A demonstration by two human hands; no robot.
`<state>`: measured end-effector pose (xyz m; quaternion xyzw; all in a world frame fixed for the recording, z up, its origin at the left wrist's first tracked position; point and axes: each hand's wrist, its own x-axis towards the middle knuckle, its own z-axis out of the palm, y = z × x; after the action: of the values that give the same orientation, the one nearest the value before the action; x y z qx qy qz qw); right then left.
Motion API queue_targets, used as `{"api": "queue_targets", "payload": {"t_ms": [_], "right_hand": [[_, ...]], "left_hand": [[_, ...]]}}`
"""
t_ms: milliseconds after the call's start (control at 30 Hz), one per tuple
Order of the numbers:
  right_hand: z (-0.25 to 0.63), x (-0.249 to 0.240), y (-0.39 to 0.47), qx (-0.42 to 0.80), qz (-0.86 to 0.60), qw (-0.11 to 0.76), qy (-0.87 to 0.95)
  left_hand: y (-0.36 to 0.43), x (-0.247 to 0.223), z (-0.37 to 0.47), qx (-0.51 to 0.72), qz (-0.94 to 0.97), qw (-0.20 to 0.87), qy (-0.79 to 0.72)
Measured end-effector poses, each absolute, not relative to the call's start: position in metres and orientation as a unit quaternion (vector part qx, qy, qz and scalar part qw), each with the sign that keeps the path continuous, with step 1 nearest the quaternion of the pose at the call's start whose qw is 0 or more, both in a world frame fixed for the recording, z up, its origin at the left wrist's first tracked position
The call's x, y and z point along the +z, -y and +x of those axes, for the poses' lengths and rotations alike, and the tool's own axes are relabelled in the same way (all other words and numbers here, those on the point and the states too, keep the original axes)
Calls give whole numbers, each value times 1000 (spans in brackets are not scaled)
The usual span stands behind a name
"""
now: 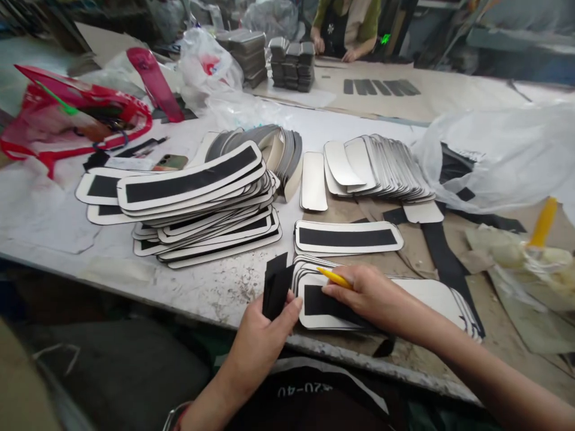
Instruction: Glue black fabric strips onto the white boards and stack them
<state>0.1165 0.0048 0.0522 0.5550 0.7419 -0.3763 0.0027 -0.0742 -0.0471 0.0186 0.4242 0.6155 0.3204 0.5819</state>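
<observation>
Black strips (275, 287) stand up from my left hand (269, 326), whose fingers are wrapped round their lower ends near the table's front edge. A yellow pointed tool (335, 278) is held in my right hand (366, 296). That hand's fingertips rest on a black strip (317, 300) lying on the top white panel (431, 297) of a low stack; my hand and forearm hide part of the strip. Just behind lies a white panel with a black strip (350, 237) along its middle. To the left, a tall pile of such panels (193, 179) is loosely stacked.
Plain white pieces (381, 167) lie fanned out behind, beside clear plastic bags (507, 155). A yellow-handled brush (543, 221) sits at the right. A red bag (36, 129) and a phone (171, 161) are at the left. Across the table stands a person (345, 30).
</observation>
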Motion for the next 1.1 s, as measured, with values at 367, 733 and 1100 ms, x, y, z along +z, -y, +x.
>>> {"api": "queue_targets", "payload": {"t_ms": [367,733,1100], "right_hand": [[111,51,-2,-335,561,25,-756],[172,73,28,-276,607,101,-739],[226,70,54,-118,763,107,-626]], "left_hand": [[45,21,-72,322,439,558,-627],[44,10,-65,340,414,516,-669],[41,13,-67,292,337,497,-744]]}}
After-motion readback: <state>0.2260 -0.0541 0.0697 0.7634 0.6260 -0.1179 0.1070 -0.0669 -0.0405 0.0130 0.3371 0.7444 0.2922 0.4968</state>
